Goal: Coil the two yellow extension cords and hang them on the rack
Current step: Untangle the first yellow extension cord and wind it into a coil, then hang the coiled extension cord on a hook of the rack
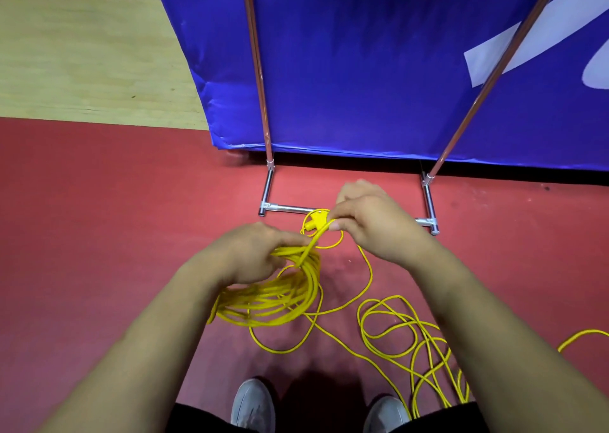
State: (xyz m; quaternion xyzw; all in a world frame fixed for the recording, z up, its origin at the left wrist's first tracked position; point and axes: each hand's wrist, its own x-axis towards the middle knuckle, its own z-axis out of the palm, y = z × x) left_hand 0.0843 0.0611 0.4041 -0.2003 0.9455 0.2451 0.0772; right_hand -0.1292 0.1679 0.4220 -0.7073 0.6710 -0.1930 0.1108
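I read left hand (255,251) clamping the coil (280,300) so loops hold, right hand (369,223), 1 o'clock, pinching cord tail (317,237) for wrapping.

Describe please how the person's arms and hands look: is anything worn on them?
Both the left hand and the right hand are bare: no gloves, no rings that I can see. The left forearm and the right forearm are bare too, with no sleeve, watch or bracelet in view.

head camera looks steeply down, near floor (99,235).
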